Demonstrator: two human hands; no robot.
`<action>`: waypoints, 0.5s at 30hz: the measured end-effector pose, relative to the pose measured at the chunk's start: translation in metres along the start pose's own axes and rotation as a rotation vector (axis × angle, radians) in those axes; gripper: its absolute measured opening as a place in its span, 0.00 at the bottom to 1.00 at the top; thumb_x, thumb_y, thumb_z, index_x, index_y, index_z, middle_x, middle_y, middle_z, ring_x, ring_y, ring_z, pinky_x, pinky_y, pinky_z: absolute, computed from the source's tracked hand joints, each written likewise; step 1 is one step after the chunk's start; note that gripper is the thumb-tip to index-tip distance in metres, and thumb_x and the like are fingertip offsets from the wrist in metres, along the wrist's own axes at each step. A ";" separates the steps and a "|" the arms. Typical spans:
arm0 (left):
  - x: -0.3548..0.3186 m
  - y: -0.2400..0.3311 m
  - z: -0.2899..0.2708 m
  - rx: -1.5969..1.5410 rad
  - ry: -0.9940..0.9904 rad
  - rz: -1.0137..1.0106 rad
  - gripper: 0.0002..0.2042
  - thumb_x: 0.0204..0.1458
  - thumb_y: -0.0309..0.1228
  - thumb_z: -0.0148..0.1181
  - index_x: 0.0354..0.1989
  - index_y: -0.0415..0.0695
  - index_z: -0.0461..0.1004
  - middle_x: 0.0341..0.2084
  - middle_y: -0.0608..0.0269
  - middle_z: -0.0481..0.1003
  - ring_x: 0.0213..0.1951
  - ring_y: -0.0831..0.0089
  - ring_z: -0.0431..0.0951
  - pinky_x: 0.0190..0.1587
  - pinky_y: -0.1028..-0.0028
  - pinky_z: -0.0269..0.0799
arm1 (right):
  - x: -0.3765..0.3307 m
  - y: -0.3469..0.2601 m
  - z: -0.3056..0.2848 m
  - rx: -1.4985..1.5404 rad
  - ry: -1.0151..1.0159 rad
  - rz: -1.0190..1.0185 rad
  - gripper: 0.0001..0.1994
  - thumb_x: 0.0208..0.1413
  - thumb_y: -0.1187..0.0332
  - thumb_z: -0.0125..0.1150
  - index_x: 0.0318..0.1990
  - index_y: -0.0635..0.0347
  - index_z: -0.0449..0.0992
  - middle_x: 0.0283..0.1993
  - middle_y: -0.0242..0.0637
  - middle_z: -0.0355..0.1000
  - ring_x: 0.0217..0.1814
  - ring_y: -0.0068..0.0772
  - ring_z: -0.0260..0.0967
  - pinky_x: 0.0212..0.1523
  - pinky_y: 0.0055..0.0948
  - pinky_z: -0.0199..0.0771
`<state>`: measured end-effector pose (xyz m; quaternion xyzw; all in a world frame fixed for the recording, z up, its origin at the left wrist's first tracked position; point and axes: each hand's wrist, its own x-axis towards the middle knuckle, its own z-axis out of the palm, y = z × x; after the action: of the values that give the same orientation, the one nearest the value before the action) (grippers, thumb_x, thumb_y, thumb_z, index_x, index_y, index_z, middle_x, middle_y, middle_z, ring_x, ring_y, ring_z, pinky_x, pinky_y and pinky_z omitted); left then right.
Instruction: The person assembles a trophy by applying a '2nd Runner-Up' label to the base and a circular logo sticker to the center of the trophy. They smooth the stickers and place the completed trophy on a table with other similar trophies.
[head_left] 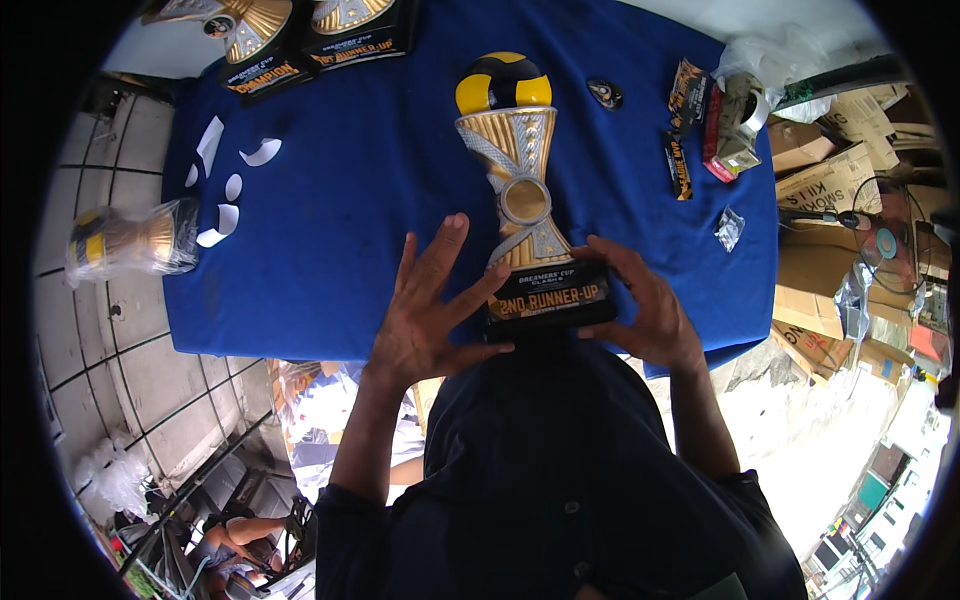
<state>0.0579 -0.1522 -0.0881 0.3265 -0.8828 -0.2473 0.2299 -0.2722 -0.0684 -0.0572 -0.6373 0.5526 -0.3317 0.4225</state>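
Lying flat on the blue cloth (380, 180) at the near edge of the table: a gold trophy (522, 190) with a yellow-and-black ball on top and a black base nearest the body. Left hand (425, 315) spread wide, fingers open, thumb and fingertips just touching the base's left end. Right hand (645, 310) curled round the base's right end, fingers bent against it in a loose grip. Seemingly steadying or adjusting the nameplate on the base. Likely needed next: firm, even pressure along the plate while holding the base still. Nearby: white paper scraps (225, 190), a tape dispenser (738, 125), two more trophy bases (310, 45) at the far edge.
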 end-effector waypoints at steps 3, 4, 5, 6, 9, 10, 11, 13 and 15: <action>0.004 -0.003 -0.004 0.002 -0.085 0.062 0.47 0.38 0.55 0.90 0.73 0.63 0.82 0.88 0.45 0.54 0.87 0.42 0.54 0.83 0.28 0.50 | 0.002 0.004 0.000 0.006 -0.001 -0.016 0.56 0.43 0.78 0.89 0.83 0.61 0.64 0.76 0.47 0.77 0.81 0.50 0.73 0.83 0.48 0.71; 0.002 -0.006 -0.001 -0.058 -0.067 0.065 0.45 0.39 0.52 0.91 0.72 0.62 0.83 0.88 0.45 0.54 0.87 0.42 0.53 0.83 0.29 0.50 | 0.002 0.004 -0.001 0.010 -0.002 -0.016 0.56 0.43 0.78 0.89 0.83 0.60 0.64 0.76 0.47 0.77 0.81 0.50 0.73 0.83 0.48 0.71; 0.001 -0.010 0.005 -0.119 -0.049 0.069 0.44 0.39 0.48 0.92 0.71 0.61 0.84 0.88 0.45 0.54 0.87 0.41 0.53 0.84 0.30 0.50 | 0.003 0.003 -0.001 0.014 -0.004 -0.016 0.56 0.43 0.77 0.89 0.83 0.60 0.64 0.76 0.47 0.77 0.81 0.50 0.73 0.83 0.48 0.71; -0.001 -0.012 0.009 -0.180 -0.031 0.072 0.43 0.39 0.45 0.93 0.70 0.60 0.85 0.88 0.45 0.54 0.88 0.41 0.52 0.84 0.30 0.50 | 0.004 0.001 -0.002 -0.001 -0.009 -0.010 0.54 0.43 0.76 0.90 0.82 0.61 0.65 0.76 0.48 0.77 0.80 0.50 0.74 0.82 0.48 0.71; -0.008 -0.010 0.018 -0.257 0.017 0.073 0.39 0.40 0.37 0.93 0.67 0.58 0.87 0.88 0.43 0.54 0.88 0.39 0.50 0.84 0.32 0.50 | 0.000 -0.001 -0.001 -0.011 -0.017 0.013 0.53 0.43 0.75 0.91 0.80 0.62 0.67 0.75 0.49 0.77 0.80 0.50 0.75 0.82 0.48 0.72; -0.009 -0.012 0.021 -0.288 0.027 0.077 0.38 0.40 0.37 0.93 0.66 0.58 0.87 0.88 0.42 0.54 0.88 0.39 0.50 0.85 0.33 0.49 | 0.000 0.003 -0.001 0.010 -0.015 0.014 0.54 0.42 0.76 0.91 0.81 0.61 0.67 0.76 0.48 0.77 0.80 0.50 0.74 0.82 0.48 0.71; -0.009 -0.013 0.023 -0.316 0.039 0.080 0.36 0.41 0.36 0.92 0.65 0.58 0.88 0.88 0.41 0.54 0.88 0.38 0.50 0.85 0.33 0.49 | 0.001 0.005 0.000 0.032 -0.015 0.013 0.55 0.41 0.77 0.91 0.82 0.60 0.67 0.77 0.47 0.76 0.81 0.49 0.74 0.82 0.48 0.71; -0.011 -0.013 0.027 -0.364 0.050 0.076 0.33 0.42 0.34 0.91 0.62 0.57 0.90 0.87 0.39 0.53 0.88 0.38 0.49 0.85 0.33 0.48 | 0.000 0.002 0.000 0.037 -0.013 0.022 0.56 0.42 0.77 0.91 0.82 0.61 0.66 0.77 0.48 0.76 0.81 0.50 0.73 0.83 0.49 0.70; -0.014 -0.011 0.029 -0.393 0.048 0.072 0.29 0.44 0.33 0.90 0.60 0.56 0.91 0.87 0.36 0.52 0.88 0.37 0.48 0.85 0.33 0.47 | 0.001 0.002 0.001 0.046 -0.004 0.015 0.56 0.42 0.76 0.91 0.82 0.62 0.65 0.77 0.50 0.76 0.81 0.51 0.73 0.83 0.50 0.69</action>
<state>0.0558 -0.1415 -0.1203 0.2495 -0.8229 -0.3985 0.3190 -0.2716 -0.0691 -0.0593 -0.6237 0.5490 -0.3399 0.4404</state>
